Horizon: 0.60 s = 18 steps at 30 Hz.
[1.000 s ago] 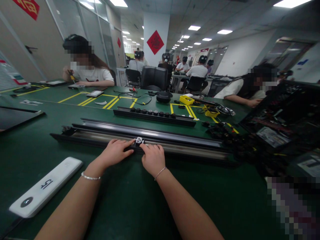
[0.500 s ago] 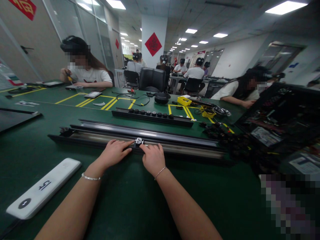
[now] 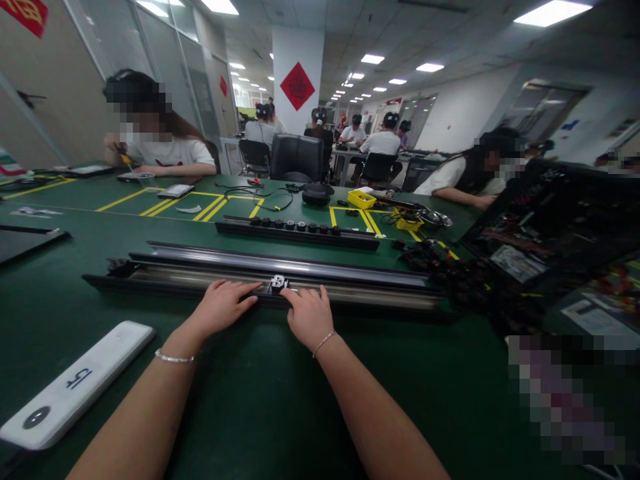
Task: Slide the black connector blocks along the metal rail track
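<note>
A long black channel with a metallic inside lies across the green table in front of me. In it sits a small black-and-white part. My left hand rests on the channel's near edge, fingers stretched out, its index fingertip a short gap left of the part. My right hand is on the other side, index finger extended to the part's right side and seemingly touching it; the other fingers are spread. Just behind runs a second long black strip with a shiny face.
Farther back lies a black bar holding several round black pieces. A white power bank is at the near left. To the right are tangled black cables, an open black case and a yellow bin. People sit across the table.
My left index fingertip has drawn back slightly to the left from the small part. My right hand stays by it. The whole view has shifted a little.
</note>
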### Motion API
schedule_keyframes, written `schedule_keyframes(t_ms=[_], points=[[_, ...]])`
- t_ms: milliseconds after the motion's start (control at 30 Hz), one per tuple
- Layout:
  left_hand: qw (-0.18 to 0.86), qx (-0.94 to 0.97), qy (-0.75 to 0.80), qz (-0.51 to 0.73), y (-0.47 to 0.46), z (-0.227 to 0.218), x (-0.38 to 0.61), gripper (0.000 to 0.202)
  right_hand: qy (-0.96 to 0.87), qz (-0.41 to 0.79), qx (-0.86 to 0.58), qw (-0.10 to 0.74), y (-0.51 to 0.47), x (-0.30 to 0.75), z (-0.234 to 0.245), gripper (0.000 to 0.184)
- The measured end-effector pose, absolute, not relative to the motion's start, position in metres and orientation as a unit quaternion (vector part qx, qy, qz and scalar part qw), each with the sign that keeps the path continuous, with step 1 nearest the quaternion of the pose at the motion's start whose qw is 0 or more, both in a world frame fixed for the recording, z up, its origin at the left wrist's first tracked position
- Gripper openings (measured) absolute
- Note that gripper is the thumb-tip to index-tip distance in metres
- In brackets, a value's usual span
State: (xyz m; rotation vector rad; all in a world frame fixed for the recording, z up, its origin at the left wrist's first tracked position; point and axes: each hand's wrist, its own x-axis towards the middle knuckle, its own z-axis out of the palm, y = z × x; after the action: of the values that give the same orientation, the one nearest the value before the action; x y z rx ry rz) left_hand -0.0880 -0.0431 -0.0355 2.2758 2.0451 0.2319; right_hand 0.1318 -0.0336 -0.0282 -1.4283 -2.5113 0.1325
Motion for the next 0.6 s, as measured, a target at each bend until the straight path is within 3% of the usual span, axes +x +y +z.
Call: schedule_keyframes(t_ms=[600], points=[[0.023,0.743,0.665,0.076,-0.043,-0.034,-0.089,0.049,-0.858,0.044,-0.498,0.119,-0.033,0.146,-0.029,0.047]])
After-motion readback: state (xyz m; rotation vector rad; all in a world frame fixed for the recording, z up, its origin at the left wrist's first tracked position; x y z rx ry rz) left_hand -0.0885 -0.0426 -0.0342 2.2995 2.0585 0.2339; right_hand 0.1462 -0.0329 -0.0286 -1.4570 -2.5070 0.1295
